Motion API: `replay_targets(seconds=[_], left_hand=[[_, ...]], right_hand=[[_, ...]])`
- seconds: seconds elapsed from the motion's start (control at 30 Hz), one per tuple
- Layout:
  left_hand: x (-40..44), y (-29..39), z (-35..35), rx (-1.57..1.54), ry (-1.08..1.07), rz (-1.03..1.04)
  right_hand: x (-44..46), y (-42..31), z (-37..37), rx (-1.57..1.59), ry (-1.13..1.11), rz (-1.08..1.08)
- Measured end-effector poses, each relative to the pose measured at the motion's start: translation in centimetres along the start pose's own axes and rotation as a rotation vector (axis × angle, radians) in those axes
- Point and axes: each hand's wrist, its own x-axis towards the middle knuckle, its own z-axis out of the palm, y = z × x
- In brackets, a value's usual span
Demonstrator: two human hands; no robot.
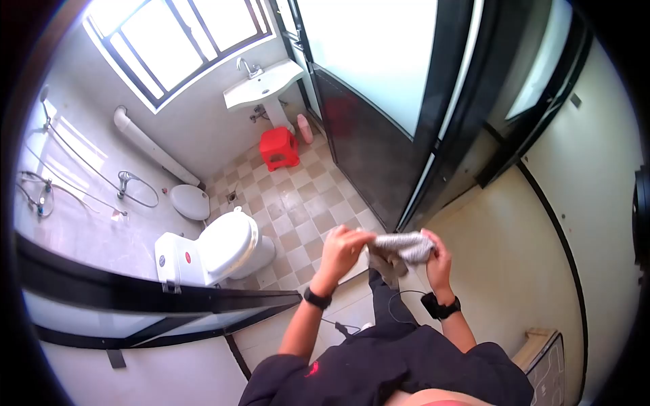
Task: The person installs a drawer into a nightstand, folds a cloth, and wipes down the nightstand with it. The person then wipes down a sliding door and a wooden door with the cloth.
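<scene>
A light grey cloth (406,246) is stretched between my two hands in front of my body, with a darker brownish part hanging below it. My left hand (344,249) is closed on its left end. At the right end, my right hand (437,257) has its fingers wrapped round the cloth. Both wrists wear black bands, and a thin black cable loops beside the right one.
Ahead is a bathroom with a white toilet (230,245), red stool (278,148), pink bottle (305,128) and sink (264,84). A dark-framed door (365,128) stands open at its right. A wooden-edged board (545,365) leans at lower right.
</scene>
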Motion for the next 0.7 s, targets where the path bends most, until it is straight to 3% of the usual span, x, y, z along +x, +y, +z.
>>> replay_targets(seconds=[0.1, 0.13, 0.17, 0.23, 0.3, 0.4, 0.5, 0.57, 0.63, 0.7], left_hand=[[10.9, -3.3, 0.2, -0.205, 0.277, -0.069], [14.3, -4.4, 0.4, -0.212, 0.324, -0.058], [17.6, -5.7, 0.4, -0.201, 0.345, 0.005], [23.6, -7.6, 0.7, -0.289, 0.347, 0.090], [27.9, -9.5, 2.1, -0.383, 0.205, 0.122], [30.9, -11.4, 3.0, -0.445, 0.017, 0.202], [31.1, -16.3, 6.9, -0.296, -0.116, 0.184], [31.6, -18.2, 5.8, -0.347, -0.081, 0.157], [30.9, -19.4, 3.9, -0.482, -0.125, 0.066], [32.0, -22.4, 2.9, -0.692, -0.114, -0.025]], right_hand=[[8.8, 0.6, 5.0, 0.090, 0.087, -0.061], [11.1, 1.7, 6.2, 0.027, 0.091, -0.279], [13.5, 2.6, 7.4, -0.039, 0.104, -0.492], [18.9, 1.6, 9.2, -0.288, 0.021, -0.676], [23.1, 2.7, 10.5, -0.525, 0.038, -0.781], [25.2, 7.7, 12.1, -0.686, 0.155, -0.595], [28.9, 7.5, 12.1, -0.826, -0.072, -0.753], [30.8, 7.3, 13.9, -0.844, -0.157, -0.719], [30.3, 7.9, 15.5, -0.907, -0.172, -0.523], [32.2, 9.6, 17.3, -0.778, -0.165, -0.446]])
